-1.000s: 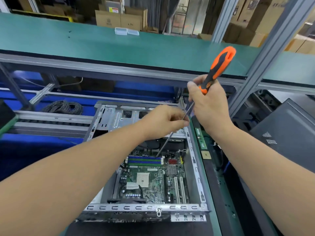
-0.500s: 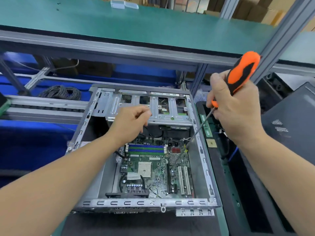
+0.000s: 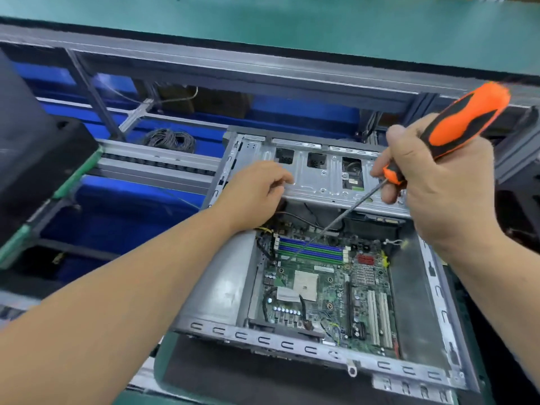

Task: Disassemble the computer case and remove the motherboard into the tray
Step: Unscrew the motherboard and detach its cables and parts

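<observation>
While the shaft crossed the right side of the motherboard [image 3: 327,290] half a second ago, the screwdriver [image 3: 467,118] now slants down and left, its tip over the blue memory slots [image 3: 311,249] near the board's far left corner; whether it touches cannot be told. The right hand [image 3: 438,182] is wrapped closed around the orange-and-black handle, fingertips pinching where handle meets shaft. The left hand [image 3: 257,194] has shifted slightly toward the left end of the metal drive bracket [image 3: 321,176] at the far edge of the computer case [image 3: 222,287]; its fingers are curled loosely against the bracket's near edge, and whether they grip anything cannot be told. The view has also moved closer and lower than before. One motherboard lies flat in the bottom of the one open case, near its right side. Two white expansion slots [image 3: 380,320] sit along the board's right edge. One coil of black cable [image 3: 169,140] rests beyond the case's far left corner.
</observation>
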